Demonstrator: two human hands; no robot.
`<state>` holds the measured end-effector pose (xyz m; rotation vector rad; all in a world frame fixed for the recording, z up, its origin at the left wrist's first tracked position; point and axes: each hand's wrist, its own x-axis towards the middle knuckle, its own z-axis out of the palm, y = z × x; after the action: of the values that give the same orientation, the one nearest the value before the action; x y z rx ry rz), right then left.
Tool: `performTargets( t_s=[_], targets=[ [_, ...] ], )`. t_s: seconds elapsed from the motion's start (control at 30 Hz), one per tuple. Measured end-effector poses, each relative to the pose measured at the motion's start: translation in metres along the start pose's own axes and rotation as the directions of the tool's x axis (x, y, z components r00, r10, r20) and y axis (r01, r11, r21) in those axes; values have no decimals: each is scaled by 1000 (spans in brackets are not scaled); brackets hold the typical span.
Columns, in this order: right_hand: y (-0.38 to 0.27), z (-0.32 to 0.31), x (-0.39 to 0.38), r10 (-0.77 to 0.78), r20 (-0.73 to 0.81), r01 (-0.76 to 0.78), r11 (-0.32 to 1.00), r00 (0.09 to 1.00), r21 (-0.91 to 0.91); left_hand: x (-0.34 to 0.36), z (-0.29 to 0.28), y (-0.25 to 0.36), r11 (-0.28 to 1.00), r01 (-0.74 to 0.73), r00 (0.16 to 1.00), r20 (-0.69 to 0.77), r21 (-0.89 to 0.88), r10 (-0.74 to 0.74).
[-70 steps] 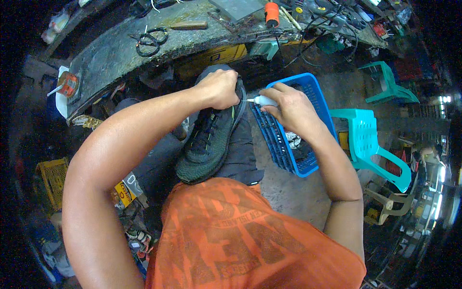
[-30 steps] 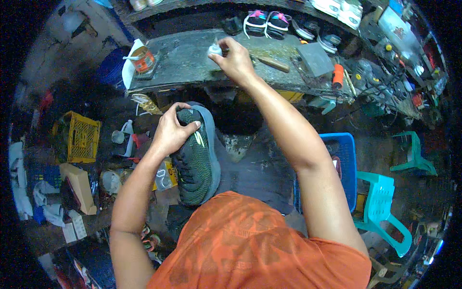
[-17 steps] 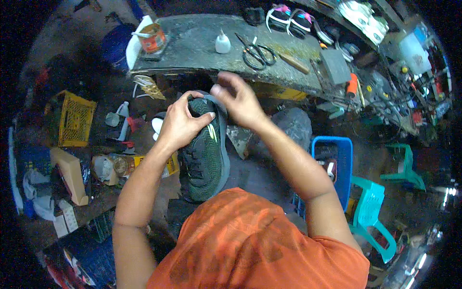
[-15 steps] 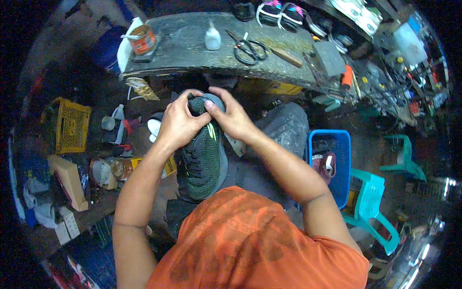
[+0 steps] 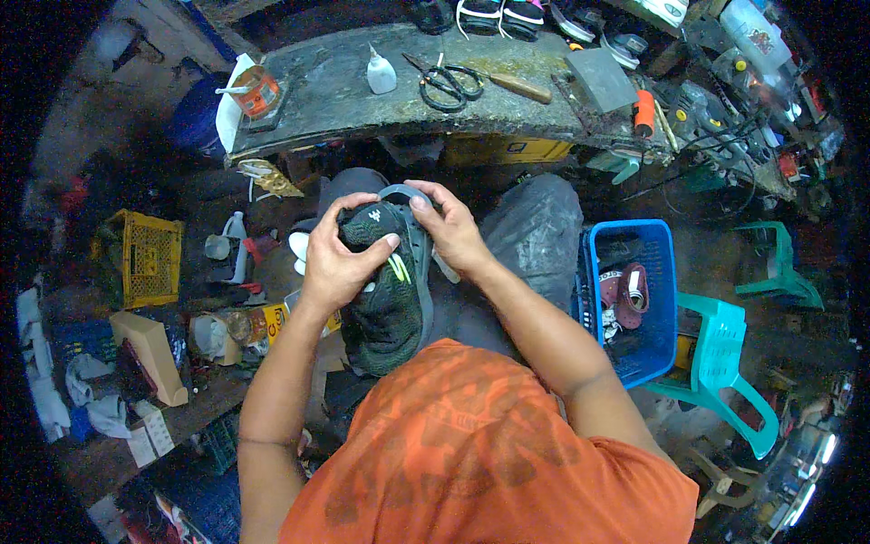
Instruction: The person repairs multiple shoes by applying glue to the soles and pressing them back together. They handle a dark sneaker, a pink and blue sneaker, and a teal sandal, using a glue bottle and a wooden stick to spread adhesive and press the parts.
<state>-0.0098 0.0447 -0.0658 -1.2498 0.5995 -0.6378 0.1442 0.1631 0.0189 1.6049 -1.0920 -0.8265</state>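
Observation:
A dark green sneaker (image 5: 385, 308) with bright yellow-green marks lies over my lap, toe pointing away from me. My left hand (image 5: 340, 258) is closed round the left side of its toe, thumb pressing on the upper. At the front, my right hand (image 5: 449, 231) pinches the edge of the grey sole (image 5: 400, 191), with the thumb on the inner side. A gap shows between this sole edge and the toe of the upper. The fingers under the shoe are hidden.
A workbench (image 5: 308, 100) ahead bears scissors (image 5: 444, 88), a white squeeze bottle (image 5: 381, 72), an orange-labelled tin (image 5: 257, 93) and a wooden-handled tool (image 5: 521, 87). At right stand a blue basket (image 5: 672, 299) holding shoes and a green plastic chair (image 5: 720, 340). A yellow crate (image 5: 152, 258) is at left.
My right thumb has moved off the upper onto the sole edge. The sole edge now stands apart from the toe. My left hand keeps hold of the sneaker; the view has shifted slightly.

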Motion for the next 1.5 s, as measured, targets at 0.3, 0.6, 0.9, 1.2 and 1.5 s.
performTargets(
  t_s=[0.3,0.6,0.9,1.2,1.5],
  targets=[
    [-95,9,-51,-320,93,318,947,943,34,-8,-15,70,869,-470,880,151,156,450],
    [-105,15,-104,-390,-146,412,891,909,190,-62,37,74,770,-633,772,-18,85,636],
    [-93,21,-100,-545,-224,589,742,808,319,-90,33,46,778,-625,775,-66,65,629],
    [-124,-12,-107,-776,267,819,523,572,-235,-64,25,62,518,-841,540,196,157,818],
    [-86,-51,-128,-857,409,910,146,312,-388,-68,42,42,973,17,901,425,-230,84]
  ],
)
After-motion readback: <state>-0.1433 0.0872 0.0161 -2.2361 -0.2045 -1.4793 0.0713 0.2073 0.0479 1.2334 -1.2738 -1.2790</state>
